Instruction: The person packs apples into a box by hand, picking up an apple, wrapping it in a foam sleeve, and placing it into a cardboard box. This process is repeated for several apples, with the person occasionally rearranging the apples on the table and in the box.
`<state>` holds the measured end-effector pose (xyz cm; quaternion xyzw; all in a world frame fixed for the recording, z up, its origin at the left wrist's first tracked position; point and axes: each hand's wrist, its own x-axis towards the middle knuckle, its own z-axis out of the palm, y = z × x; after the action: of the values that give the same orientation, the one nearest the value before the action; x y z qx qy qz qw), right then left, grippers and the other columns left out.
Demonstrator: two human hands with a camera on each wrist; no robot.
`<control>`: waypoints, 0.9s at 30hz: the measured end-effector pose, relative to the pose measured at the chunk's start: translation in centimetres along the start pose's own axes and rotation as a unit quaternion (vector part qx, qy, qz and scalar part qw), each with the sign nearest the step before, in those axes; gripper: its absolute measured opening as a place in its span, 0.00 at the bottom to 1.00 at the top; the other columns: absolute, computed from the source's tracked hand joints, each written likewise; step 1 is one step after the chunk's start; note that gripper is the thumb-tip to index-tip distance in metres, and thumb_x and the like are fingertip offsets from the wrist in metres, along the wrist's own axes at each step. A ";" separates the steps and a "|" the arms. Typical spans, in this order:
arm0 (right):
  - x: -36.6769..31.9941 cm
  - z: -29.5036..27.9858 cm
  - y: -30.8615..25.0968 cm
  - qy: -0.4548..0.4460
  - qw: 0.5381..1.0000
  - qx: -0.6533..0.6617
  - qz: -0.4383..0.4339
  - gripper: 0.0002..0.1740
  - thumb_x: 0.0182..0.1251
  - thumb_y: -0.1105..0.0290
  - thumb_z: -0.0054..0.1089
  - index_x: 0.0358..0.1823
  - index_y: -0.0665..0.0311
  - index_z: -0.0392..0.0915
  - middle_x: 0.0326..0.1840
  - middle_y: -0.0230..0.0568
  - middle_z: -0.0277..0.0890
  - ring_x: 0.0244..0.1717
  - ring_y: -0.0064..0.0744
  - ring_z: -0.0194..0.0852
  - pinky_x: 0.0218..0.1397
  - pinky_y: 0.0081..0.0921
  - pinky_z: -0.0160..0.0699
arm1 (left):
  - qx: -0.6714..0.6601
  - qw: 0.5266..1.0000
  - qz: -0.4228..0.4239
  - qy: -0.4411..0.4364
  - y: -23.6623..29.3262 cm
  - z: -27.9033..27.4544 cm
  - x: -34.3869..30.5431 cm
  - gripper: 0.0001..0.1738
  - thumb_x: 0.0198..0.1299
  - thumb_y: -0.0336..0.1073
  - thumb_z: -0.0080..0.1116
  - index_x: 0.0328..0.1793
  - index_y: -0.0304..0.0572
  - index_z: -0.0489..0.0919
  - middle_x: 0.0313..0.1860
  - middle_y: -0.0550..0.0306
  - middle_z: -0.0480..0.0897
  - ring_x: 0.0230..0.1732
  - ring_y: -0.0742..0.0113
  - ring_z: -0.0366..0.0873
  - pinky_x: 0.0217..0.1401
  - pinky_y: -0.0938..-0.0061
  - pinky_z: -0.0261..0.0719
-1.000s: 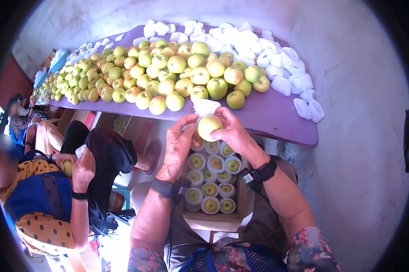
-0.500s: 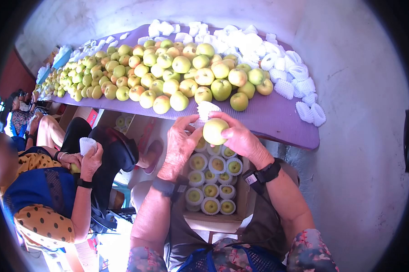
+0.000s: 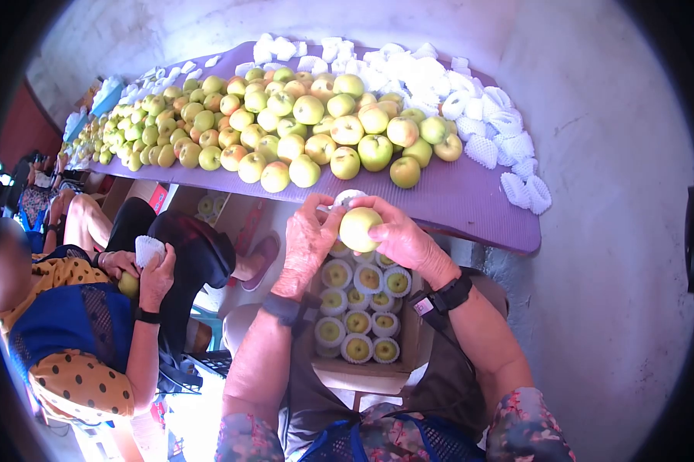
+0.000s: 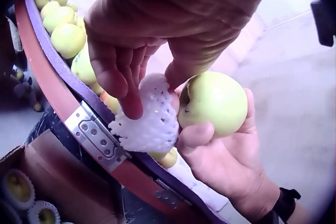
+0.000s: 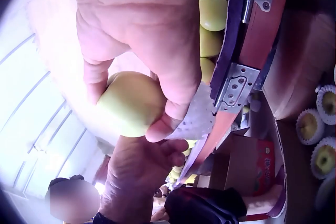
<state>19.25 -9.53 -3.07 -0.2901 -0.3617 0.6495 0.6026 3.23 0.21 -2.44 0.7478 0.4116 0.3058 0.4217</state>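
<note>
From the head view, a grey concrete wall (image 3: 593,231) rises behind a long table covered by a purple mat (image 3: 470,200). Loose green-yellow apples (image 3: 308,112) are heaped on it, with white foam nets (image 3: 485,115) piled along the far and right edge. Below your hands, a cardboard box (image 3: 362,377) holds rows of netted apples. A seated person (image 3: 77,323) to your left holds another net. The print on the red carton (image 3: 156,202) under the table is too small to read.

Your right hand (image 3: 404,235) cups the apple (image 3: 360,229) just in front of the mat's edge, above the box. Your left hand (image 3: 308,239) meets it at the foam net (image 3: 347,198).

In the left wrist view, the mat edge (image 4: 47,56) and a metal bracket (image 4: 97,137) run beneath. Your left hand (image 4: 157,29) pinches the foam net (image 4: 147,119), fingers bent over its outside and thumb at its mouth, against the apple (image 4: 215,100). The right hand (image 4: 220,161) wraps the fruit from below.

In the right wrist view, the table edge and its bracket (image 5: 236,85) stand to the right, with netted fruit beyond. Your right hand (image 5: 142,29) curls round the apple (image 5: 131,103), thumb on one side and fingers on the other. The net (image 5: 197,116) touches your fingertips, and the left hand (image 5: 142,171) sits below.
</note>
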 end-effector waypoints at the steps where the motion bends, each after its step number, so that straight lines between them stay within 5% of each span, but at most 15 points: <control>1: -0.1 -0.2 0.2 0.013 1.000 -0.020 0.013 0.33 0.57 0.69 0.63 0.65 0.64 0.64 0.60 0.41 0.71 0.58 0.35 0.74 0.56 0.34 0.78 | 0.041 0.999 0.018 0.009 -0.1 0.0 0.0 0.16 0.59 0.42 0.63 0.46 0.38 0.80 0.27 0.49 0.85 0.30 0.55 0.85 0.36 0.64 0.81; 4: -0.8 -0.3 -0.3 0.010 0.997 -0.077 -0.006 0.36 0.55 0.70 0.67 0.66 0.64 0.63 0.60 0.41 0.70 0.60 0.35 0.73 0.60 0.35 0.77 | 0.106 0.992 0.023 0.059 -0.8 -0.2 0.4 0.13 0.57 0.41 0.62 0.41 0.41 0.82 0.28 0.48 0.85 0.31 0.48 0.84 0.39 0.58 0.80; 8: -1.9 0.4 -1.9 0.048 0.992 -0.087 -0.073 0.37 0.54 0.71 0.70 0.66 0.65 0.63 0.59 0.41 0.71 0.61 0.35 0.73 0.64 0.34 0.75 | 0.170 0.963 0.144 0.154 -1.6 -0.7 0.7 0.11 0.56 0.39 0.63 0.35 0.38 0.82 0.24 0.52 0.82 0.26 0.56 0.82 0.34 0.65 0.78; 12: -1.7 -0.2 -1.9 0.104 0.981 -0.088 -0.140 0.38 0.50 0.78 0.71 0.65 0.66 0.66 0.58 0.38 0.72 0.60 0.31 0.72 0.64 0.31 0.74 | 0.138 0.980 0.110 0.096 -1.2 0.0 0.4 0.10 0.54 0.38 0.64 0.35 0.39 0.83 0.20 0.54 0.80 0.22 0.59 0.79 0.30 0.67 0.77; 19: -1.8 0.3 -2.1 0.139 0.970 -0.158 -0.125 0.40 0.47 0.79 0.75 0.65 0.67 0.66 0.59 0.38 0.72 0.61 0.30 0.71 0.66 0.30 0.71 | 0.145 0.980 0.117 0.068 0.1 1.6 -0.4 0.10 0.55 0.39 0.65 0.36 0.41 0.82 0.19 0.54 0.79 0.21 0.61 0.79 0.29 0.67 0.77; 27: -1.9 -0.5 -1.9 0.106 0.945 -0.298 -0.080 0.42 0.43 0.64 0.80 0.62 0.68 0.72 0.65 0.42 0.67 0.66 0.33 0.66 0.70 0.32 0.64 | 0.055 0.992 0.097 0.057 0.4 1.8 -0.6 0.07 0.59 0.33 0.63 0.39 0.38 0.81 0.20 0.57 0.78 0.22 0.74 0.74 0.28 0.73 0.74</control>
<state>20.92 -11.34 -1.95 -0.4936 -0.4945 0.4278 0.5734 4.52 -1.06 -2.99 0.7877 0.3764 0.3642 0.3246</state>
